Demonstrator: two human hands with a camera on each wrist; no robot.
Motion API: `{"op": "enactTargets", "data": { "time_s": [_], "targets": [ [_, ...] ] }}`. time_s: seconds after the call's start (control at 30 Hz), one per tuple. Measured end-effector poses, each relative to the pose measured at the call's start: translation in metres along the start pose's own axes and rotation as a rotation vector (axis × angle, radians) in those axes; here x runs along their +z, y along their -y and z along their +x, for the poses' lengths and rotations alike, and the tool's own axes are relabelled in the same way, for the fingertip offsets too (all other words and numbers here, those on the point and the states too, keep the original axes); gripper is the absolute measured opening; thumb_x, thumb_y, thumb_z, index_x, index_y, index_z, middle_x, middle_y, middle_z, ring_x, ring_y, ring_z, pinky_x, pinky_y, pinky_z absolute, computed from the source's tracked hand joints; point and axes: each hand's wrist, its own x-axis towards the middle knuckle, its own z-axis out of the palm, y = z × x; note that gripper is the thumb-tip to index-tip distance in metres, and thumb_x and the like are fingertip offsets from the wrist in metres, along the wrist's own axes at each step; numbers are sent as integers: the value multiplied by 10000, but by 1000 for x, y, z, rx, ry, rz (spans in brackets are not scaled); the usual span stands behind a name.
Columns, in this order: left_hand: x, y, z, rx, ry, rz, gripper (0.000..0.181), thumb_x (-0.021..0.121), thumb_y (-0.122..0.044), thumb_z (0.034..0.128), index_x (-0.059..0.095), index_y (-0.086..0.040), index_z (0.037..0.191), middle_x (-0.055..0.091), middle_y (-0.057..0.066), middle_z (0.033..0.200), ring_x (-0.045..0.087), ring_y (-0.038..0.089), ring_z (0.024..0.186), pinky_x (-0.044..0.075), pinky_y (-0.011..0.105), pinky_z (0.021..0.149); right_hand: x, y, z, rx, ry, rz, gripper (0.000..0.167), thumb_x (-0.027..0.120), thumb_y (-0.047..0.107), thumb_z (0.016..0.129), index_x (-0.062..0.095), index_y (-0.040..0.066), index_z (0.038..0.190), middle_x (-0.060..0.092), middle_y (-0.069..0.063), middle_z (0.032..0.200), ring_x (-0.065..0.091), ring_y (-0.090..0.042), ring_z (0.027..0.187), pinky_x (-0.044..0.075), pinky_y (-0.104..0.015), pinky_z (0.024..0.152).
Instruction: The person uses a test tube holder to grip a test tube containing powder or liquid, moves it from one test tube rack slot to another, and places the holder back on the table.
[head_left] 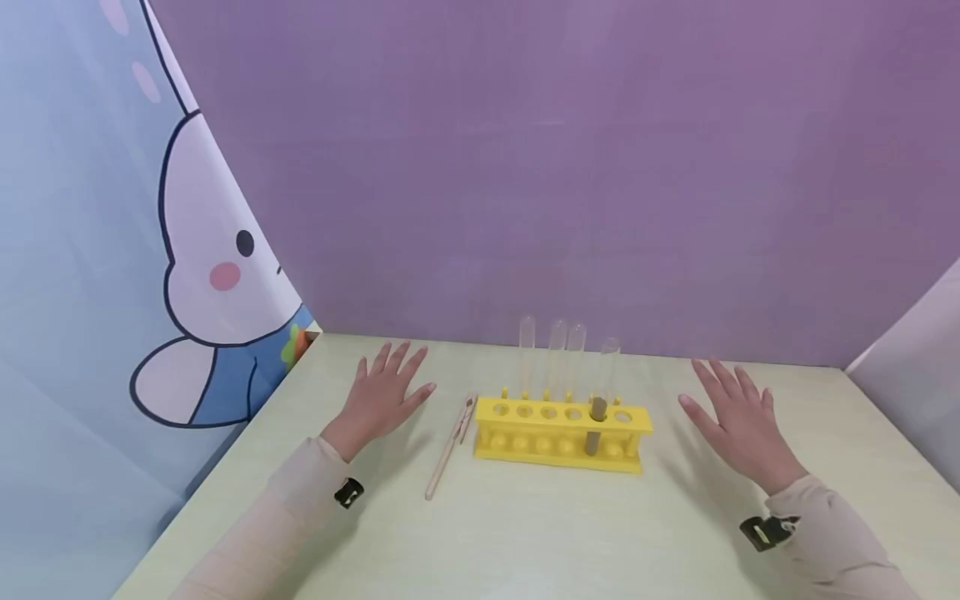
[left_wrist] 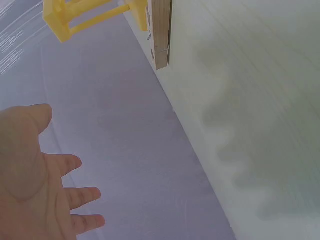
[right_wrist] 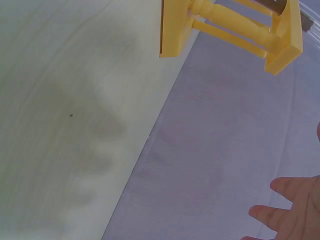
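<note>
A yellow test tube rack stands on the table. Several clear test tubes sit upside down on pegs along its back. In a front hole near the right end is a dark brush-like or filled tube; I cannot tell which. Left of the rack lies a wooden test tube clamp, whose end shows in the left wrist view. My left hand hovers left of the clamp, fingers spread, holding nothing. To the right of the rack, my right hand hovers with spread fingers, also holding nothing.
The pale tabletop meets a purple backdrop behind the rack. At the left hangs a blue cloth with a cartoon figure. Another pale cloth hangs at the right edge.
</note>
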Motion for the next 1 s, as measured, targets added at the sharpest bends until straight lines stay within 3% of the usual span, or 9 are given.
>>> {"op": "enactTargets", "data": {
  "time_s": [0.17, 0.47, 0.63, 0.8, 1.0],
  "targets": [
    [-2, 0, -1, 1, -3, -4, 664, 445, -503, 952, 267, -155, 1489, 258, 172, 1518, 186, 423, 1389, 146, 679, 1031, 0, -1, 1, -4, 10, 11, 631, 445, 356, 987, 212, 41, 1482, 248, -323, 1449, 105, -573, 1327, -9, -772, 936],
    [-10, 2, -4, -16, -27, 4, 676, 525, -438, 935, 275, -128, 1481, 324, 183, 1484, 280, 422, 1351, 182, 682, 1017, 4, 4, 13, -45, 78, 74, 656, 518, 300, 964, 254, -85, 1426, 299, -369, 1399, 257, -565, 1256, 159, -682, 975],
    [-11, 0, -9, 0, -20, -42, 667, 554, -395, 928, 295, -105, 1470, 375, 197, 1449, 377, 410, 1294, 229, 667, 1005, 4, 7, 13, -33, 182, 182, 734, 626, 231, 902, 230, -94, 1429, 268, -356, 1424, 249, -544, 1282, 216, -664, 985],
    [-7, -5, -10, 24, -5, -68, 662, 586, -362, 919, 320, -73, 1452, 429, 201, 1404, 452, 391, 1237, 339, 580, 984, 2, 14, 8, 37, 308, 309, 817, 680, 264, 865, 209, -61, 1448, 227, -337, 1456, 228, -549, 1294, 254, -673, 962],
    [-4, -11, -12, 44, 38, -96, 633, 599, -337, 917, 353, -58, 1430, 480, 195, 1356, 507, 378, 1174, 427, 501, 930, 6, 20, 8, 86, 377, 361, 777, 692, 283, 856, 277, -32, 1432, 311, -292, 1440, 306, -520, 1271, 310, -671, 927]
  ]
}}
